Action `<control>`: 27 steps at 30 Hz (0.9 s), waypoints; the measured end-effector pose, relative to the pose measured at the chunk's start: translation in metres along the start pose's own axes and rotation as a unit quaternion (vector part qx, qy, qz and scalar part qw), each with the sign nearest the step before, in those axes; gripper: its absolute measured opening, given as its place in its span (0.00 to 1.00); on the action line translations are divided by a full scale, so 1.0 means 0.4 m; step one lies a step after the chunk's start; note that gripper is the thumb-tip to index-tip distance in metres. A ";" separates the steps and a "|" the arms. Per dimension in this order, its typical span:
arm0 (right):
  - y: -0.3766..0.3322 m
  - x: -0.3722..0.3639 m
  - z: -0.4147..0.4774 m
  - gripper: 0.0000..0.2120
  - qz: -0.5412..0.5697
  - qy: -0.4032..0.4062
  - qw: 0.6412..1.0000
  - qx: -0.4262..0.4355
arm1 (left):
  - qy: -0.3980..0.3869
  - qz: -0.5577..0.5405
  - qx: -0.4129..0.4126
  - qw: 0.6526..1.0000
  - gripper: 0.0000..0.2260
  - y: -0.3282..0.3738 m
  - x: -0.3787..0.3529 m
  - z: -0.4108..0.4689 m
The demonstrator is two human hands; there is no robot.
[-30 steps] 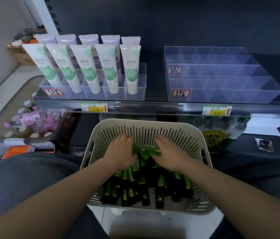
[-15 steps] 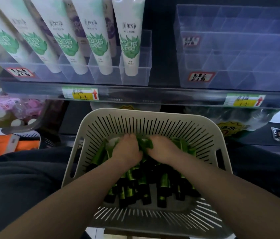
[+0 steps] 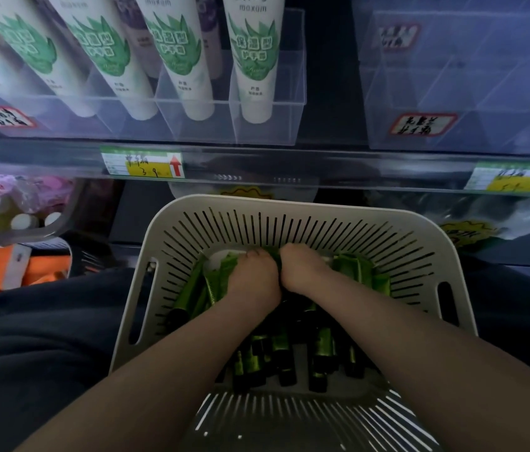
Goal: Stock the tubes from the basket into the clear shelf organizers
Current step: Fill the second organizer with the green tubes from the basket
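Both hands have drawn together since a second ago, knuckles now almost touching. Left hand [image 3: 252, 278] and right hand [image 3: 302, 272] curl down round a bunch of green tubes [image 3: 322, 347] (fingertips buried) at the far end of the basket [image 3: 289, 203]. Step: gathering. Next, likely: lift the bunch clear and carry it up to the empty organizer [image 3: 452, 76] on the right.

Dark shelf back [image 3: 329, 76] w/ price tags [image 3: 142, 164] on rail [image 3: 289, 166]

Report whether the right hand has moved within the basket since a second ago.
Yes. The right hand has slid leftward toward the basket's middle, now beside the left hand.
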State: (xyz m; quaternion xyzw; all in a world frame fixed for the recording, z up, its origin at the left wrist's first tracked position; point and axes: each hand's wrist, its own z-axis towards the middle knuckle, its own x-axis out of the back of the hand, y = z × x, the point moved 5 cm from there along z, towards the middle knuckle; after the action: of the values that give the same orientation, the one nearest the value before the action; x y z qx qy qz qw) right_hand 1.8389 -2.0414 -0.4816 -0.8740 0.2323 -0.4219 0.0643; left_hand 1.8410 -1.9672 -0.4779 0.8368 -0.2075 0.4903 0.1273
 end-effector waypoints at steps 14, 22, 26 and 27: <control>0.033 -0.004 -0.033 0.12 0.108 -0.014 0.993 -0.045 | 0.046 -0.050 0.009 0.998 0.16 -0.033 -0.010 -0.016; 0.046 -0.017 -0.067 0.10 0.146 -0.051 0.984 -0.087 | 0.058 -0.115 0.011 0.992 0.12 -0.049 -0.009 -0.049; 0.046 -0.032 -0.075 0.09 0.140 -0.046 0.986 -0.082 | 0.059 -0.179 0.017 0.982 0.10 -0.047 -0.006 -0.068; 0.046 -0.035 -0.075 0.07 0.136 -0.043 0.987 -0.079 | 0.060 -0.193 0.019 0.979 0.10 -0.046 -0.008 -0.072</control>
State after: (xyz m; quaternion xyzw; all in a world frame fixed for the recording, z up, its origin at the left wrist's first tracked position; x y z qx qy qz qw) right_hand 1.8019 -2.0486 -0.4780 -0.8538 0.3790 -0.3515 0.0618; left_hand 1.8263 -1.9383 -0.4669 0.8324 -0.0247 0.5097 0.2162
